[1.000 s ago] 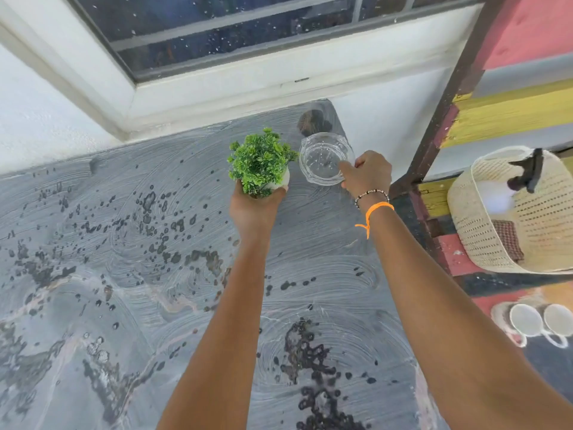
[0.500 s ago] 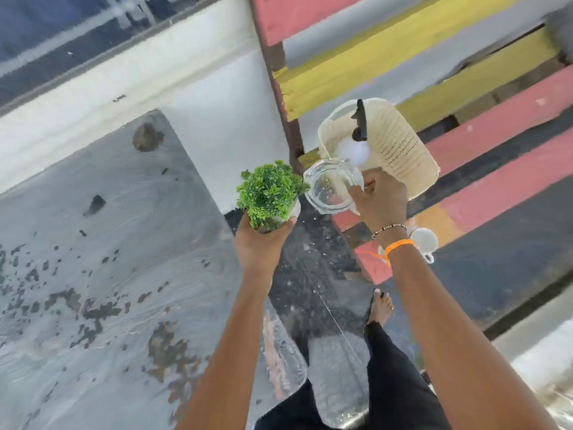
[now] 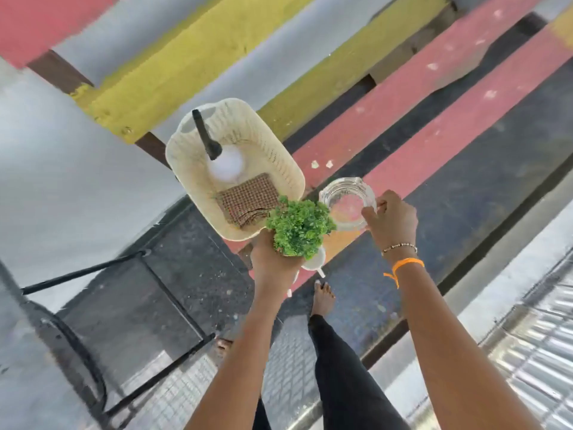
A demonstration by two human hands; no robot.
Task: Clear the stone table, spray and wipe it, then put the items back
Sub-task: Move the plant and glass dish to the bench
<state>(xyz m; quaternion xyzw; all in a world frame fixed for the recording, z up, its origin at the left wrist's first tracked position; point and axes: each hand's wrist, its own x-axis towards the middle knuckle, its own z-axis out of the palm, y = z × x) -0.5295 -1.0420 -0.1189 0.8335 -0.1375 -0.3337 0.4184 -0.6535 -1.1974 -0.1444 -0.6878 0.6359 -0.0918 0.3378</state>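
Observation:
My left hand (image 3: 273,259) grips a small green potted plant (image 3: 299,226) from below, its pot mostly hidden. A clear glass ashtray (image 3: 345,201) hangs beside it, pinched at its rim by my right hand (image 3: 392,217). Both are held over a striped bench (image 3: 434,97), just right of a cream plastic basket (image 3: 280,169). Inside the basket lie a white spray bottle (image 3: 224,164) with a black nozzle and a folded checked cloth (image 3: 248,201). The stone table is out of view.
A white cup (image 3: 314,262) sits on the bench under the plant. A black metal chair frame (image 3: 124,305) stands at the lower left. My bare foot (image 3: 322,297) is on the dark floor; a white wall fills the left side.
I have turned right, away from the stone table, carrying the plant and ashtray with me. They now hang over the bench next to the basket.

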